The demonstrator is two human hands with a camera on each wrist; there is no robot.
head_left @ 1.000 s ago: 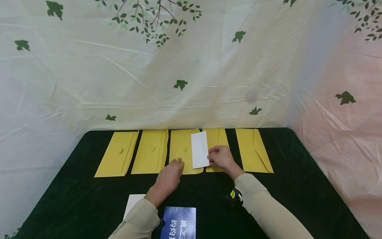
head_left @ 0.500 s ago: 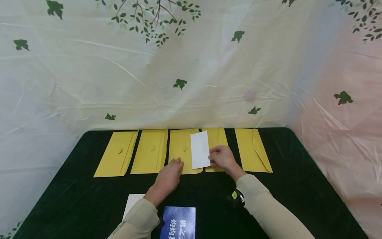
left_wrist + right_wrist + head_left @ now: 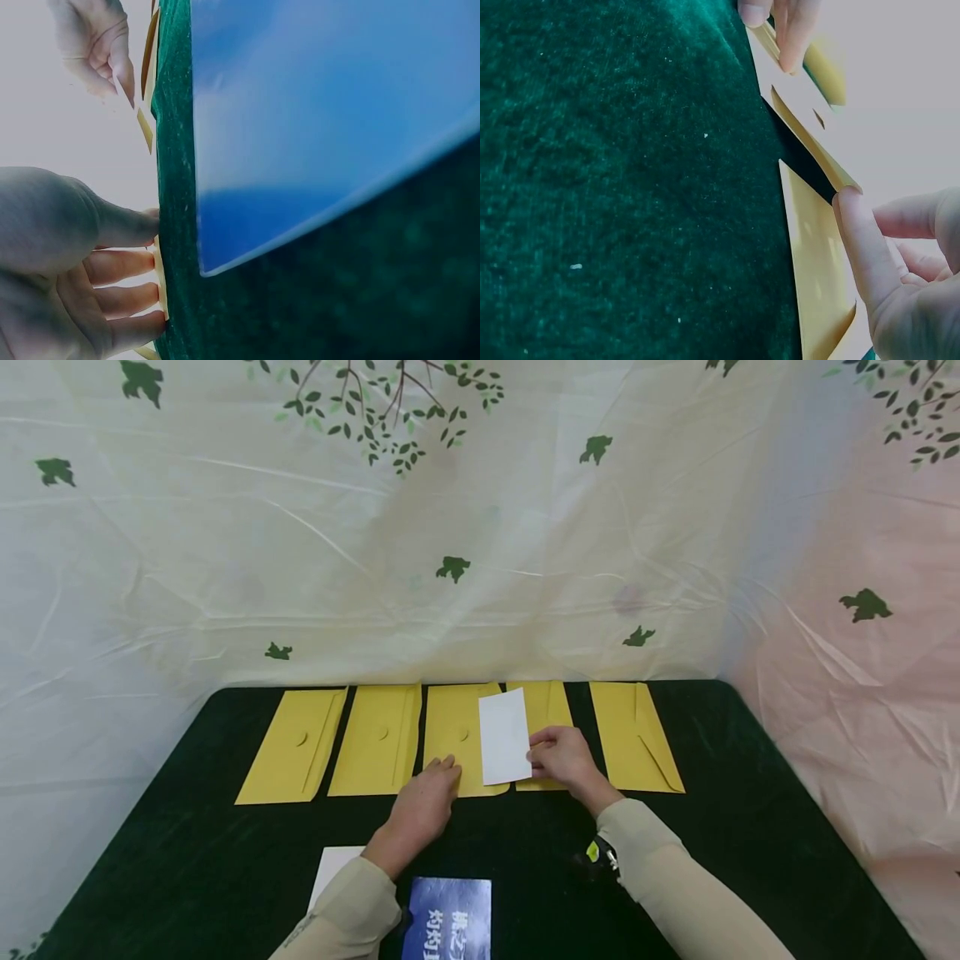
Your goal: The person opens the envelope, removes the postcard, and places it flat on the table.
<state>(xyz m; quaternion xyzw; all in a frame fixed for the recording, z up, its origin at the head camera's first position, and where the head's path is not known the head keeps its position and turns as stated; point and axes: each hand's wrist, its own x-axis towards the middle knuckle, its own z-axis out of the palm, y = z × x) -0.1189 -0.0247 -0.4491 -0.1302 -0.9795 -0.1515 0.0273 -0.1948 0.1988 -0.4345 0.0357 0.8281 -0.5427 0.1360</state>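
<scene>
A row of yellow envelopes lies flat at the table's far edge. On the lower left part of the middle envelope [image 3: 446,718], the fingertips of my left hand [image 3: 422,814] rest with fairly straight fingers. My right hand [image 3: 562,757] pinches the right edge of a raised white rectangular panel [image 3: 504,737], which looks like that envelope's flap with its inner side showing. In the right wrist view, the yellow outer side of this flap [image 3: 810,139] runs down to the thumb and finger. Beneath my right hand lies the fourth envelope [image 3: 543,702], partly covered.
Two more envelopes, the far-left one [image 3: 288,747] and its neighbour [image 3: 377,741], lie to the left. The rightmost envelope [image 3: 637,739] is to the right. Nearer me, a blue printed card [image 3: 448,914] and a white sheet [image 3: 330,870] lie on the dark green tablecloth [image 3: 225,877], partly under my left sleeve.
My right hand has shifted slightly to the right, drawing the flap's edge with it, so the white panel looks a little wider. The left hand has stayed in place.
</scene>
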